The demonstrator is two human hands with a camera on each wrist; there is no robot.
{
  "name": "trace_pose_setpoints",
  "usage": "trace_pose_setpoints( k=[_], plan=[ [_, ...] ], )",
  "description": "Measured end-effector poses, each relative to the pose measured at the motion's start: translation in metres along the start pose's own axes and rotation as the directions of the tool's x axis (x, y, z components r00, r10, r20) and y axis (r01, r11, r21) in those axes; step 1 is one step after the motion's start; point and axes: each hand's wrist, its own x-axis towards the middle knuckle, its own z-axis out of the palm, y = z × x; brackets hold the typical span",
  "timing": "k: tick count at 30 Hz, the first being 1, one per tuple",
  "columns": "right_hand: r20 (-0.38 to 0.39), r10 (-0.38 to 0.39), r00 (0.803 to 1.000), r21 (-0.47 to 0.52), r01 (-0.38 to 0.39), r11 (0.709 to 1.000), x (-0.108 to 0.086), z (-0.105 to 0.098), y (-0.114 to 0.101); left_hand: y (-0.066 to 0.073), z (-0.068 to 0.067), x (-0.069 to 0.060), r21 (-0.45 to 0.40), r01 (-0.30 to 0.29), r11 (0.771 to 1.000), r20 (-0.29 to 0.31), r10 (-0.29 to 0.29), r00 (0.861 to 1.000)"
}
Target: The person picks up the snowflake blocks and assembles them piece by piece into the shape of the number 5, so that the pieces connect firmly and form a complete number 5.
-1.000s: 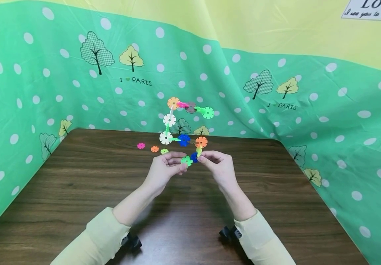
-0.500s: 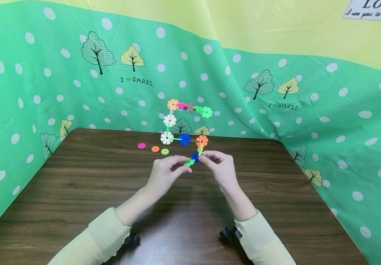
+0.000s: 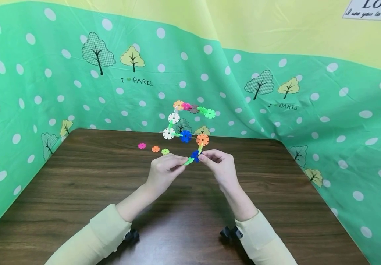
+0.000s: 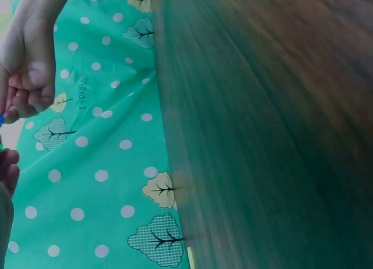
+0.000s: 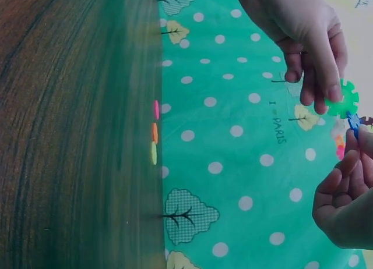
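Both hands hold up a chain of notched plastic snowflake discs above the table. At the near end, my left hand (image 3: 164,171) pinches a green disc (image 5: 342,99) between thumb and fingers. My right hand (image 3: 219,165) pinches the blue disc (image 3: 195,156) joined to it. From there the chain runs through a yellow-green disc to an orange disc (image 3: 202,140), another blue disc (image 3: 186,136) and a white disc (image 3: 168,133). It then climbs past a second white disc (image 3: 173,118) to a light orange one (image 3: 178,105), and right through pink and grey to green discs (image 3: 209,113).
Three loose discs lie on the dark wooden table (image 3: 78,176) left of the chain: pink (image 3: 142,145), orange (image 3: 155,149) and yellow-green (image 3: 165,151). A green and yellow printed curtain (image 3: 177,70) stands behind the table and along its sides.
The green disc at the near end has turned from facing the head camera to edge-on. My left fingers have shifted their hold on it, and the far part of the chain has swung slightly right.
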Motion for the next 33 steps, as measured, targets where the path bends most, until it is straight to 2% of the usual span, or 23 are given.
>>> trace_pose_setpoints(
  k=[5, 8, 14, 18, 24, 28, 31, 33],
  plan=[
    [0.015, 0.003, 1.0, 0.03, -0.003, 1.0, -0.001, 0.0, -0.004, -0.004, 0.0, 0.004, -0.019, -0.098, 0.995, -0.003, 0.098, 0.995],
    [0.017, 0.006, 1.0, 0.053, -0.007, 0.999, -0.001, 0.001, -0.005, -0.005, 0.001, 0.005, -0.035, -0.135, 0.99, -0.001, 0.135, 0.991],
    [0.002, 0.016, 1.0, 0.046, -0.016, 0.999, 0.0, 0.002, -0.004, -0.007, 0.004, 0.006, -0.023, -0.133, 0.991, -0.007, 0.133, 0.991],
    [0.003, 0.042, 0.999, 0.041, -0.042, 0.998, 0.0, 0.003, -0.002, -0.007, 0.004, 0.005, 0.012, -0.134, 0.991, 0.014, 0.134, 0.991],
    [0.048, 0.061, 0.997, 0.09, -0.065, 0.994, -0.002, 0.004, 0.001, -0.005, 0.003, 0.005, 0.049, -0.137, 0.989, 0.037, 0.135, 0.99],
    [0.061, 0.055, 0.997, 0.127, -0.062, 0.99, -0.002, 0.004, 0.002, -0.006, 0.002, 0.004, 0.047, -0.103, 0.994, 0.078, 0.099, 0.992],
    [0.033, 0.075, 0.997, 0.139, -0.079, 0.987, -0.002, 0.002, 0.003, -0.011, -0.002, 0.001, 0.055, -0.032, 0.998, 0.124, 0.025, 0.992],
    [0.013, 0.094, 0.996, 0.145, -0.094, 0.985, -0.001, 0.001, 0.004, -0.017, -0.006, -0.001, 0.065, 0.028, 0.997, 0.156, -0.037, 0.987]
  ],
)
